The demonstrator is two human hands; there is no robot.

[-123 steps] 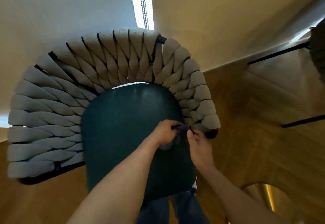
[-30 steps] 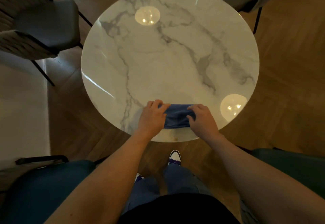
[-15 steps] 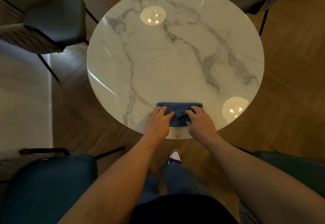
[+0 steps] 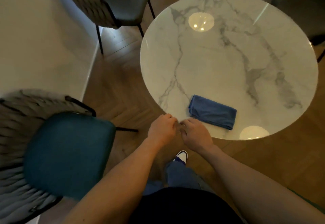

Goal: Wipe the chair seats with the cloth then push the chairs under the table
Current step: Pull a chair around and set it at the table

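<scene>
Hands, left (image 4: 162, 128) and right (image 4: 194, 135), loosely curled, empty; folded blue cloth (image 4: 212, 112) beyond fingers near round marble surface (image 4: 228, 62) edge could be knocked off.

The teal chair (image 4: 68, 155) at lower left is smeared by motion blur; its woven grey back runs off the left and bottom edges, and its legs are mostly hidden beneath the seat. The grey chair (image 4: 112, 4) at top is cut by the upper edge. A third chair (image 4: 306, 18) at upper right is dim, partly behind the surface (image 4: 219, 56) and cut by the right edge. The left hand (image 4: 162, 129) and right hand (image 4: 195, 134) have fingers (image 4: 171, 118) curled together, blurred; whether they touch each other cannot be told. One shoe (image 4: 181, 157) shows; the other is hidden.
</scene>
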